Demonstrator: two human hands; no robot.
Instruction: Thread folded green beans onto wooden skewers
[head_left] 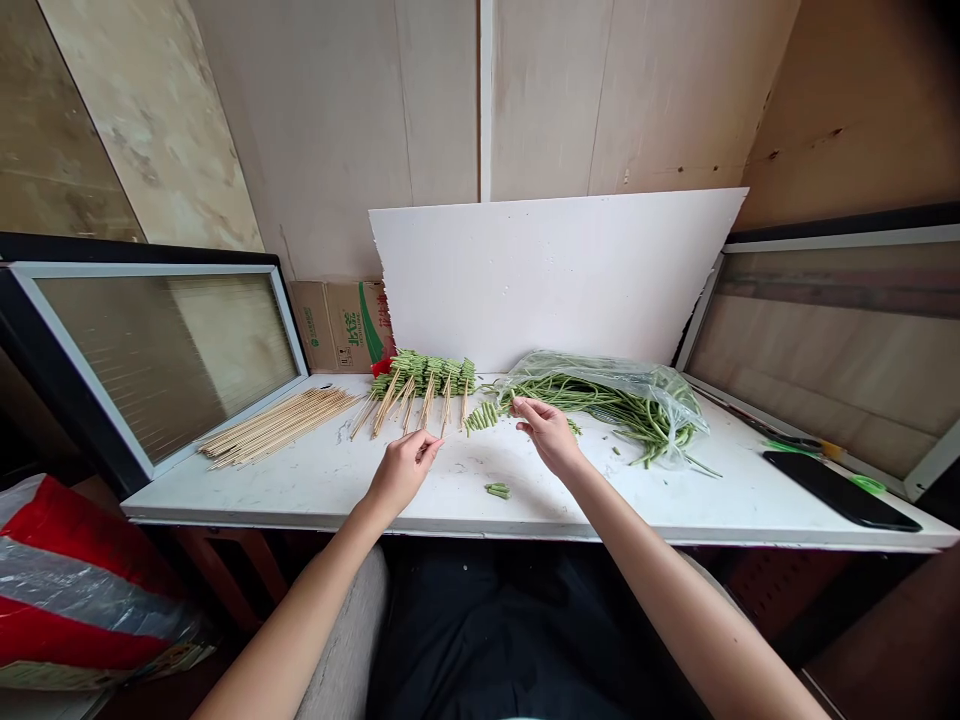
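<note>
My left hand point(405, 468) is closed in a pinch on a thin skewer, most of which is hard to make out. Just beyond its fingertips lies a slanted row of cut green bean pieces point(481, 416). My right hand point(549, 432) pinches what looks like a small bean piece at the right end of that row. Behind my left hand, filled bean skewers point(427, 375) are piled with their bare stick ends toward me. A few cut pieces point(498, 490) lie near the front edge, between my hands.
Bare skewers point(277, 425) lie on the white table point(300, 500) at left. Long beans point(637, 410) in a clear plastic bag point(585, 367) are at right. A black phone point(836, 490) lies far right. A cardboard box point(337, 325) and white board point(555, 275) stand behind.
</note>
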